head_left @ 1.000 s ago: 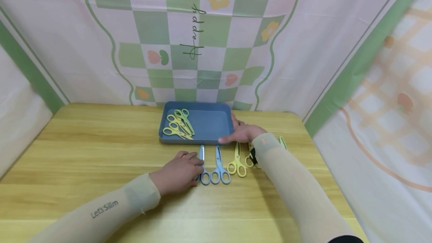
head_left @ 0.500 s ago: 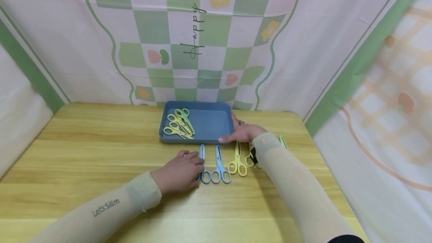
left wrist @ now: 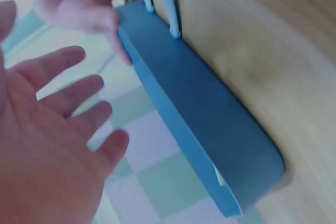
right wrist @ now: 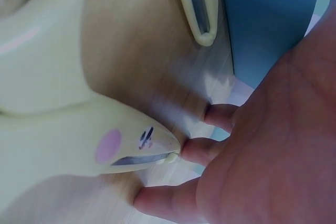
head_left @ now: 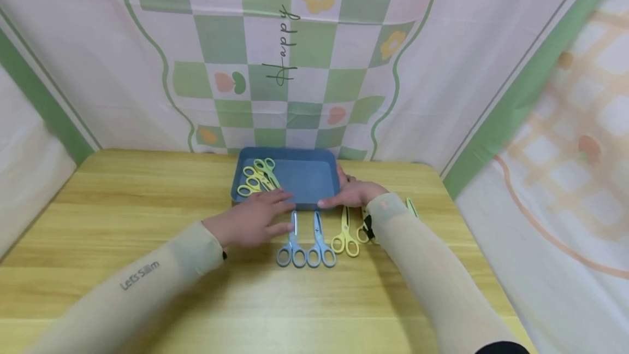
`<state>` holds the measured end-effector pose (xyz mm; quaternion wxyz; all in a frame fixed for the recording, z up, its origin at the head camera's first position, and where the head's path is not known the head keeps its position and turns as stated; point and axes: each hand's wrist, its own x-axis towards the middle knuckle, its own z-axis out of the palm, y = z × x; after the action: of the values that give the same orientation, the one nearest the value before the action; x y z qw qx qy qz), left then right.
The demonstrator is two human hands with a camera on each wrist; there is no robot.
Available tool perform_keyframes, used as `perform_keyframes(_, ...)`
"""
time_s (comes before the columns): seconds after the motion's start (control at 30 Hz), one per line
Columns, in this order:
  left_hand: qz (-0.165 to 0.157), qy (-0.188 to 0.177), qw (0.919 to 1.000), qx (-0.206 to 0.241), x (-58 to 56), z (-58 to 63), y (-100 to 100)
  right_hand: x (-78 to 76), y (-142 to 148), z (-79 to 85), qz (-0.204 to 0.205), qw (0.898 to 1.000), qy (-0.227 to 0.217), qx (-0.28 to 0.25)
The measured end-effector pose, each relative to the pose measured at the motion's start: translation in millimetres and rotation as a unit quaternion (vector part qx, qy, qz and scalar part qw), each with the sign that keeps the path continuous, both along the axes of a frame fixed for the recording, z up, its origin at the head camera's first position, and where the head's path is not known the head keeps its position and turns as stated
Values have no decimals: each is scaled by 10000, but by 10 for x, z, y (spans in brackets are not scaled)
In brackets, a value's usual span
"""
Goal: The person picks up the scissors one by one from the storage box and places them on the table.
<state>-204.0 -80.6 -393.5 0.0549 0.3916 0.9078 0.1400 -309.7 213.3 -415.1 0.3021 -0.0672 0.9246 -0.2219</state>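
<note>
My left hand [head_left: 250, 218] hovers with fingers spread at the front left edge of the blue tray [head_left: 309, 179], holding nothing; the left wrist view shows its bare palm. Green scissors [head_left: 266, 165] and yellow scissors [head_left: 255, 182] lie in the tray's left part, partly hidden by that hand. Below it on the table are blue scissors [head_left: 292, 245], with a second blue pair of scissors [head_left: 318, 242] beside them. My right hand [head_left: 355, 193] rests against the tray's right end, thumb along the front wall, other fingers extended.
Right of the blue pairs lie yellow scissors [head_left: 345, 236]. Another yellow pair of scissors [head_left: 364, 234] is partly hidden under the right forearm, and a green tip [head_left: 411, 207] shows beyond it. A patterned curtain [head_left: 304, 42] hangs behind the wooden table [head_left: 147, 190].
My left hand has left the left blue scissors and moved up and left toward the tray, fingers spreading. Those scissors stay on the table. The right hand has kept its place.
</note>
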Motion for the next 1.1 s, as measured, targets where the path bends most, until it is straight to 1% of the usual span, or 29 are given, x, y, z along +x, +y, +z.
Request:
perform_keyframes(0.07, 16, -244, 9997, 68, -79, 50, -40, -21, 14, -27, 27, 10000, -6, -8)
perform_keyframes(0.17, 71, -495, 9987, -54, -198, 80, -101, -76, 29, -86, -16, 10000, -25, 43)
perform_keyframes(0.23, 142, -675, 9972, -294, -278, 85, -133, -97, 31, -117, -19, 10000, -20, 43)
perform_keyframes(0.37, 331, -1079, 9894, -917, -483, 117, -138, -74, 12, -115, -40, 10000, 15, 40)
perform_keyframes(0.43, 434, -1096, 9862, -1159, -616, 125, -125, -59, 6, -105, -48, 10000, 5, 17)
perform_keyframes(0.53, 655, -985, 9808, -1548, -802, 130, -112, -47, 6, -90, -95, 10000, -22, 0)
perform_keyframes(0.63, 856, -998, 9739, -1852, -938, 128, -112, -48, 15, -82, -81, 10000, -36, -40)
perform_keyframes(0.73, 992, -1181, 9684, -1960, -1017, 119, -117, -53, 25, -79, -81, 10000, -42, -42)
perform_keyframes(0.87, 1205, -1397, 9628, -1976, -1063, 87, -119, -29, 10, -37, -16, 9999, -15, -103)
perform_keyframes(0.97, 1302, -1339, 9624, -1974, -1085, 52, -109, -24, 1, -20, -3, 9999, -2, -126)
perform_keyframes(1.1, 1368, -1269, 9630, -1945, -1100, 34, -59, -65, 24, -61, -35, 10000, -11, -18)
